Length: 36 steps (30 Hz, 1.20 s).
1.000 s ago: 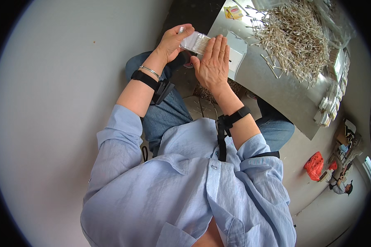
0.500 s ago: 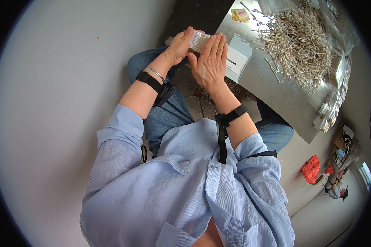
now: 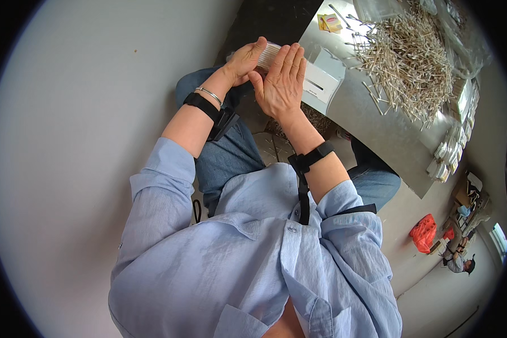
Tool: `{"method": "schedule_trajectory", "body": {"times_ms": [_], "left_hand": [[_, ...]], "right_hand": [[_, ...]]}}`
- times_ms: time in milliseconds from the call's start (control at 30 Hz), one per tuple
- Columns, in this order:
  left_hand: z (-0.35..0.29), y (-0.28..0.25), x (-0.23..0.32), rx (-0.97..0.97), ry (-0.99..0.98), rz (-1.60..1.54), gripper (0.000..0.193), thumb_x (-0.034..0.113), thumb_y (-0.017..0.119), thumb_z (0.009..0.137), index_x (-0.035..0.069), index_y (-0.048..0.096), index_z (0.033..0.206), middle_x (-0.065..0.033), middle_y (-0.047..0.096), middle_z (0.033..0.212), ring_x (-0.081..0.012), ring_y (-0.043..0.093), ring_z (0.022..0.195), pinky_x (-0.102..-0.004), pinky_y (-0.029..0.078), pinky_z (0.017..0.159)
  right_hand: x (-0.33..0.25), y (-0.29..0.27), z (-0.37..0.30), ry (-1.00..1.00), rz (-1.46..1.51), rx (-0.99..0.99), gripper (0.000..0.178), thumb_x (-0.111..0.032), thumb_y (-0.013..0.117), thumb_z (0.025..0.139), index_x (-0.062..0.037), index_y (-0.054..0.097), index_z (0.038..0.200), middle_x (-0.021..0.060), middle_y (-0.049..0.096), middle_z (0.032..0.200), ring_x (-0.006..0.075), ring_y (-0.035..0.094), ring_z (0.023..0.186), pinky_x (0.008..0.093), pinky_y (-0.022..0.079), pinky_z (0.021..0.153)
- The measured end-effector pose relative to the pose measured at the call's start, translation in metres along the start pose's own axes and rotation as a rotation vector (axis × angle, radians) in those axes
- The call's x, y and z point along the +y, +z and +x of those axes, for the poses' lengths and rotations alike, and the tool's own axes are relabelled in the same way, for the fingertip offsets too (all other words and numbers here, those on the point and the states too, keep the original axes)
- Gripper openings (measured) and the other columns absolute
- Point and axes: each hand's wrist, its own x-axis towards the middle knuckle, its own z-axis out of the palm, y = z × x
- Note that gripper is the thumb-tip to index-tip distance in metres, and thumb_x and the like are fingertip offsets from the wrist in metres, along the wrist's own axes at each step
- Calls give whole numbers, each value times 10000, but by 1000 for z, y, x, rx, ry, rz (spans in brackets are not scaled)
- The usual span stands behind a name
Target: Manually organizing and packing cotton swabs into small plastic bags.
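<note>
A clear pack of cotton swabs [image 3: 268, 56] is gripped by my left hand [image 3: 243, 61], its thumb along the near side and the other fingers mostly hidden underneath. Flat against the pack's right end lies my right hand [image 3: 281, 83], fingers stretched out and thumb apart. Its palm side is hidden, so I cannot tell how firmly it presses. Just right of the right hand, a white box with a dark slot [image 3: 321, 83] sits at the edge of the metal table [image 3: 377, 132].
A large heap of loose cotton swabs [image 3: 408, 62] covers the table's far right. Small yellow packets [image 3: 329, 23] lie behind the white box. Several filled packs [image 3: 449, 149] line the right edge. A red plastic bag [image 3: 423, 232] is on the floor; a person [image 3: 461, 261] is beyond.
My right hand has shifted slightly left, toward my left hand. The pack between them has turned a little, and my left hand keeps its grip.
</note>
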Motion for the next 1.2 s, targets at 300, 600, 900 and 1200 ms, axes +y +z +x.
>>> {"method": "schedule_trajectory", "body": {"times_ms": [300,600,900,1200], "left_hand": [[7,-3,-2,-97,116,164,452,456,509,953,24,569,1073,-48,607,982,-114,561,898,-267,477,778],[11,0,-10,-6,231,185,392,371,483,984,-4,594,1005,-42,625,875,-96,566,790,-265,475,725],[12,3,-12,58,323,281,381,344,482,985,-16,606,986,-48,632,848,-105,547,770,-277,465,712],[6,11,-5,117,383,399,361,311,482,982,-27,608,957,-58,633,809,-113,536,745,-277,453,690]], "right_hand": [[-1,2,2,32,11,-19,942,-638,308,917,79,16,1454,367,11,1486,484,-29,1402,528,-5,1133],[14,-19,8,191,952,248,747,-466,268,994,50,12,1469,239,31,1539,336,29,1437,402,56,1159],[8,-7,20,159,1032,318,787,-527,246,985,56,30,1469,229,27,1549,324,6,1445,375,30,1157],[16,-8,19,108,925,347,703,-424,376,985,40,147,1461,269,97,1530,367,15,1441,415,44,1156]]}}
